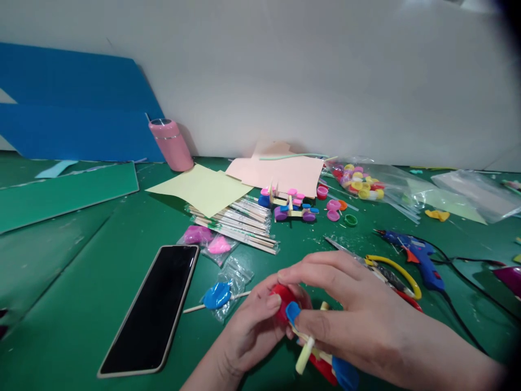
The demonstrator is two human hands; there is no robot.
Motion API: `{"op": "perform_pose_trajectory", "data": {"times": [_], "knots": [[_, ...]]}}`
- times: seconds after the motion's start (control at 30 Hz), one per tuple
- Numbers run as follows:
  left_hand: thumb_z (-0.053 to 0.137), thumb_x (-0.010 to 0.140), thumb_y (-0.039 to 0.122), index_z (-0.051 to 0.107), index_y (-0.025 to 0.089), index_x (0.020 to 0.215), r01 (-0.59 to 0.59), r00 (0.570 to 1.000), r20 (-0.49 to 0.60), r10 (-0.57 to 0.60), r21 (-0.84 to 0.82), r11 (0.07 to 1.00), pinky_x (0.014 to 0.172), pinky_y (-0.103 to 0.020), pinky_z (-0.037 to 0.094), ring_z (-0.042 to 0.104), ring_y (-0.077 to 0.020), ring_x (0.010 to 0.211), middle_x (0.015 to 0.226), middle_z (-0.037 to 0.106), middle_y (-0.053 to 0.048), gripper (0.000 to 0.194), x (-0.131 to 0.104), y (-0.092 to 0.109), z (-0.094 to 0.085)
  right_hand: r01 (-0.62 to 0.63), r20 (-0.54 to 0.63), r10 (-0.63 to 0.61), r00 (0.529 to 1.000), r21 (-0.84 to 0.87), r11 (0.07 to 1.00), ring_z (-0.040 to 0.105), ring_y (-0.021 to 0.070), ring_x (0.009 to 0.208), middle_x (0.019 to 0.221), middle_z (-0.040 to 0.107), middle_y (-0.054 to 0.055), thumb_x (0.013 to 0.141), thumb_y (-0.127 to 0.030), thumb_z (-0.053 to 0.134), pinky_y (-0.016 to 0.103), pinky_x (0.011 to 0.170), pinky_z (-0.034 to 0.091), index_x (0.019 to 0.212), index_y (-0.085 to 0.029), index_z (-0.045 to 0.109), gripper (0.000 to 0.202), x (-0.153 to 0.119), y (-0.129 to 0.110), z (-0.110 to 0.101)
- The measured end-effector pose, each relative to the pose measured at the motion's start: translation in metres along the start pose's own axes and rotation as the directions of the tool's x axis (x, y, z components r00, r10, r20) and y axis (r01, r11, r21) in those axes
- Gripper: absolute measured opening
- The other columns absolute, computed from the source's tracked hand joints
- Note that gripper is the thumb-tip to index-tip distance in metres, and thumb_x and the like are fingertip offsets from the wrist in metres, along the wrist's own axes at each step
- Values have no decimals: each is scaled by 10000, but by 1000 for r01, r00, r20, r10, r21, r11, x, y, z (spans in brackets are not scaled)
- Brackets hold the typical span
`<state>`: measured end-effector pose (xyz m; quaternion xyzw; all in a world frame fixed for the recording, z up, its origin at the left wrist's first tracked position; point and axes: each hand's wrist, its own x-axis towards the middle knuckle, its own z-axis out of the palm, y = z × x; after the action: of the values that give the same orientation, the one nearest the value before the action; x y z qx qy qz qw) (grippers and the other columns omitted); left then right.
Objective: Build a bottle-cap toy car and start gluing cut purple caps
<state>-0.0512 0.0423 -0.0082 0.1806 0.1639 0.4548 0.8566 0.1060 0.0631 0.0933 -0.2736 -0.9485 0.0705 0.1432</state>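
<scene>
My left hand [260,320] is closed round a red round piece [283,302] at the lower middle. My right hand [345,309] comes over from the right, its thumb against a small blue clay piece [292,312] beside the red one. Below the right hand hang a pale yellow tube [304,355], a thin wooden stick and a dark blue round piece [345,372], with more red beside it; these look joined in one small model, partly hidden by the fingers. Left of my hands, blue clay [217,296] lies on a clear bag, with a wooden stick by it.
A phone [152,309] lies at the left. Behind are wrapped sticks [240,222], yellow paper [201,190], small purple-wheeled models [295,213] and a pink bottle [173,145]. At the right are scissors, pliers [396,271] and a blue glue gun [419,255] with its cable.
</scene>
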Motion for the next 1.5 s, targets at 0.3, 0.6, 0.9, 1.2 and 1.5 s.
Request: {"op": "perform_pose_trajectory", "data": {"times": [0.3, 0.6, 0.9, 1.2, 1.5], "knots": [[608, 684, 220, 642, 134, 872, -6, 1000, -20, 6, -8, 1000, 550, -202, 376, 517, -114, 629, 726, 593, -36, 209, 2, -3, -1, 46, -16, -46, 999, -12, 999, 436, 133, 1067, 1158, 555, -30, 878, -171, 441, 275, 873, 366, 757, -205, 628, 225, 2, 0, 3], [648, 651, 220, 653, 148, 771, 2, 998, -67, 0, 36, 999, 605, -234, 377, 490, -128, 646, 699, 569, -26, 140, 2, -5, -1, 46, 28, -46, 999, 14, 999, 426, 128, 1089, 1201, 533, -53, 892, -197, 417, 267, 872, 376, 772, -224, 630, 246, 1, -1, 2], [655, 646, 254, 662, 127, 719, -8, 998, -60, 12, 62, 998, 639, -235, 379, 495, -131, 651, 670, 575, -32, 147, 2, -4, 2, 38, 20, -38, 999, 18, 999, 446, 138, 1077, 1187, 539, -56, 860, -173, 457, 276, 862, 396, 746, -239, 629, 217, 1, -3, 3], [588, 725, 221, 659, 160, 840, -33, 999, -23, 31, -97, 995, 729, -269, 413, 568, -161, 777, 811, 639, -45, 148, 3, -4, 2, 3, -13, -3, 1000, 16, 1000, 448, 149, 1079, 1176, 543, -59, 855, -155, 460, 284, 875, 396, 713, -239, 630, 237, 0, 1, 5], [670, 663, 164, 635, 155, 889, -25, 1000, -2, 25, -43, 999, 637, -219, 437, 578, -111, 660, 710, 610, -12, 229, 5, -5, -3, 3, -76, -2, 997, 17, 1000, 450, 189, 1055, 1140, 566, 20, 839, -162, 480, 336, 860, 420, 798, -207, 646, 176, 4, 11, 9]]}}
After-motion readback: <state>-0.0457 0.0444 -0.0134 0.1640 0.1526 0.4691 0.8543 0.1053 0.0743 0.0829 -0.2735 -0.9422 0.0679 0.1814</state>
